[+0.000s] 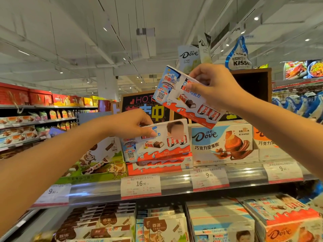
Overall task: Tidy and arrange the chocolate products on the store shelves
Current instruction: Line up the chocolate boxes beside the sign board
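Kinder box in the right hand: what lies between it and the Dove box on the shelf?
Nothing: in the head view the Kinder box in the right hand hangs tilted just above the Dove box.

Hands: two, a left hand (134, 124) and a right hand (212, 84). Each holds one Kinder chocolate box, giving two held boxes: a raised box (183, 100) and a box at the shelf (167, 138). Top shelf, right of these: two Dove boxes, one whole (222, 142), one partly hidden (267, 144). Shelf edge: four price tags, the middle one (140, 186) reading 16.90. Far, above: one Hershey's Kisses sign (238, 56).
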